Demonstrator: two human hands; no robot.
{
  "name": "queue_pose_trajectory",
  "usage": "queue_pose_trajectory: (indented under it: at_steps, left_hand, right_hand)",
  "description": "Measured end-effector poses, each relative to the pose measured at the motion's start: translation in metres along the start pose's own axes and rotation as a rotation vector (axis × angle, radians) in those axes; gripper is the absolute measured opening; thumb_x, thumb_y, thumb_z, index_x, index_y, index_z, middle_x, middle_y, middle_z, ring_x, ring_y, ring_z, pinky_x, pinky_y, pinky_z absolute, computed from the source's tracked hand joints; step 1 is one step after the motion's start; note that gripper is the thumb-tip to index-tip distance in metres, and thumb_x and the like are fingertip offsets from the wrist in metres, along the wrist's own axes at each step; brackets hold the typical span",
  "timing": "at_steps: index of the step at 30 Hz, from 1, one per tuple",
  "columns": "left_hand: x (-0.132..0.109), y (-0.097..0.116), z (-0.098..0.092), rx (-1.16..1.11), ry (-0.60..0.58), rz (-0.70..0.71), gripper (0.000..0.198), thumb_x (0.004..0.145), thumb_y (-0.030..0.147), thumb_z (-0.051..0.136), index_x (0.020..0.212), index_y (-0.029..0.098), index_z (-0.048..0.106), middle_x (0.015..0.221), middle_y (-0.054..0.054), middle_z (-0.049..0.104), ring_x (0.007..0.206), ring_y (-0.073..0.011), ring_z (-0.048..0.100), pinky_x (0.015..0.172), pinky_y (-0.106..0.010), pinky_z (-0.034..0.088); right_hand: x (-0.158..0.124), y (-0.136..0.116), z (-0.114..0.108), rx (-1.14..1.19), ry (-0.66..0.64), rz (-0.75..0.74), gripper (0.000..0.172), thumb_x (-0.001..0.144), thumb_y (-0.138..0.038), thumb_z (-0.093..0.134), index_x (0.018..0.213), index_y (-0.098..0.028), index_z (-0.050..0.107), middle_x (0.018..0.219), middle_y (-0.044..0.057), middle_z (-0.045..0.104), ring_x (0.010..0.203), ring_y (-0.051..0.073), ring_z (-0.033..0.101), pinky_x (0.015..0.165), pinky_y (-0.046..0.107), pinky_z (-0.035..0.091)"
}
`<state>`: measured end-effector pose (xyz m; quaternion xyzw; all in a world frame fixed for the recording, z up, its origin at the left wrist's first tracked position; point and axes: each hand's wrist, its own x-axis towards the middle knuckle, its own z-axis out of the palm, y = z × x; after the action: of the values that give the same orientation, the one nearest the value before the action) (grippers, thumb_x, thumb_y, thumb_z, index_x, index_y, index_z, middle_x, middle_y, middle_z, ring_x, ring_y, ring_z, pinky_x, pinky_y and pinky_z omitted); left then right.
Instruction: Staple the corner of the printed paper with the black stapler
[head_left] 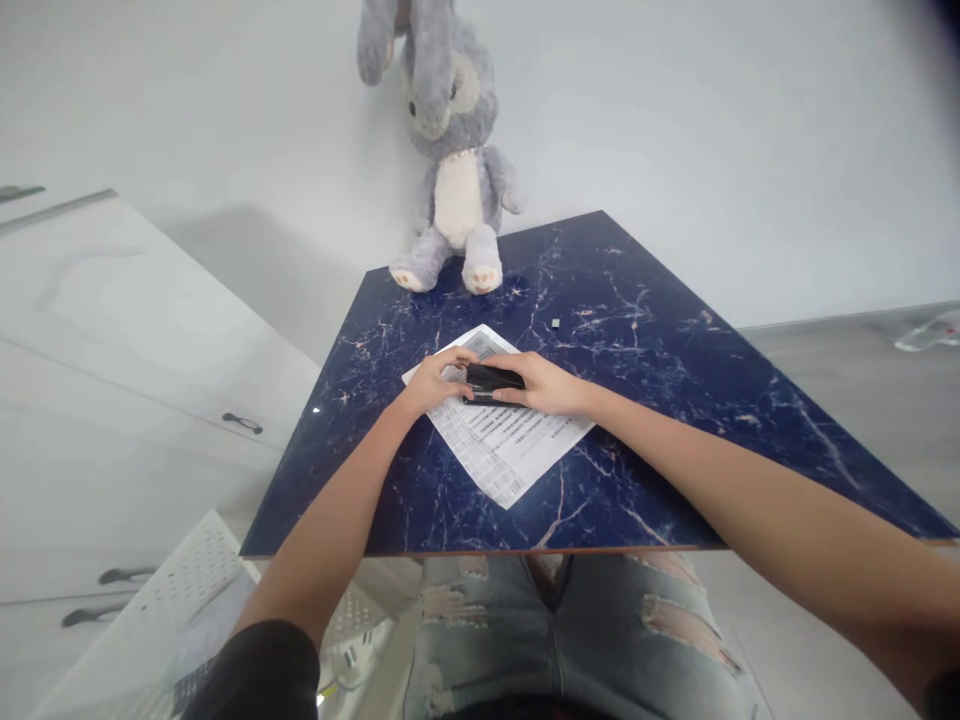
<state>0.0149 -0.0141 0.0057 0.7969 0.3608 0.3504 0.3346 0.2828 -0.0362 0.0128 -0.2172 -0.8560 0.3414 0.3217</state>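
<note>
Two hands meet over a dark blue marbled table (637, 400), at whose far edge a grey plush rabbit (457, 190) sits against the wall. On the tabletop lies a printed sheet of paper (502, 440), turned at an angle, thin and limp by the look of it, likely to slide or crease unless pinned flat. Resting on the sheet's upper part is a black stapler (491, 380), small, rigid and probably light, best gripped along its body. The right hand (544, 383) lies over the stapler's right end with fingers curled on it; the left hand (435, 380) touches its left end, fingers bent and pressing the paper. A tiny dark object (556, 323) lies apart, beyond the sheet.
</note>
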Motion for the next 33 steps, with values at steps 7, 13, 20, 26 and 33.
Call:
queue_pose_trajectory:
  at_steps: [7, 13, 20, 26, 33]
  left_hand:
    - [-0.001, -0.013, -0.026, -0.139, 0.049, -0.011, 0.054, 0.063, 0.046, 0.097, 0.105, 0.018, 0.076, 0.104, -0.011, 0.079, 0.098, -0.0258, 0.072, 0.092, -0.038, 0.053]
    - [-0.009, -0.018, -0.037, -0.303, 0.413, -0.064, 0.044, 0.082, 0.056, 0.082, 0.098, 0.016, 0.075, 0.085, -0.007, 0.075, 0.074, -0.0163, 0.067, 0.073, -0.029, 0.052]
    - [-0.002, -0.028, -0.032, -0.350, 0.401, -0.002, 0.041, 0.084, 0.057, 0.081, 0.088, 0.016, 0.078, 0.078, -0.007, 0.074, 0.064, -0.0142, 0.061, 0.063, -0.026, 0.049]
    - [0.001, -0.039, -0.036, -0.386, 0.432, -0.040, 0.050, 0.089, 0.066, 0.070, 0.086, 0.016, 0.078, 0.077, -0.008, 0.073, 0.062, -0.0137, 0.059, 0.056, -0.024, 0.042]
    - [0.004, -0.045, -0.041, -0.672, 0.585, -0.093, 0.059, 0.085, 0.075, 0.071, 0.080, 0.016, 0.075, 0.070, -0.007, 0.068, 0.055, -0.0132, 0.056, 0.052, -0.027, 0.040]
  right_hand:
    - [0.007, -0.016, 0.026, -0.101, 0.011, 0.089, 0.047, 0.093, -0.023, 0.068, 0.139, -0.018, 0.059, 0.132, 0.014, 0.068, 0.116, 0.029, 0.067, 0.107, 0.049, 0.051]
    - [-0.003, -0.043, 0.052, -0.329, 0.075, 0.308, 0.053, 0.090, -0.016, 0.060, 0.141, -0.020, 0.049, 0.135, 0.016, 0.063, 0.126, 0.031, 0.063, 0.113, 0.050, 0.050]
    - [-0.102, -0.054, 0.027, -0.496, 0.223, 0.512, 0.061, 0.096, -0.035, 0.059, 0.153, -0.027, 0.041, 0.142, 0.016, 0.061, 0.129, 0.037, 0.063, 0.109, 0.061, 0.054]
    - [-0.093, -0.029, -0.030, -0.514, 0.398, 0.431, 0.049, 0.110, -0.048, 0.026, 0.142, -0.024, 0.055, 0.144, 0.017, 0.061, 0.136, 0.034, 0.058, 0.113, 0.062, 0.049]
    - [-0.004, 0.063, -0.025, -0.823, -0.046, 0.644, 0.075, 0.106, -0.057, 0.036, 0.159, -0.005, 0.037, 0.170, 0.030, 0.026, 0.163, 0.038, 0.018, 0.128, 0.066, 0.019]
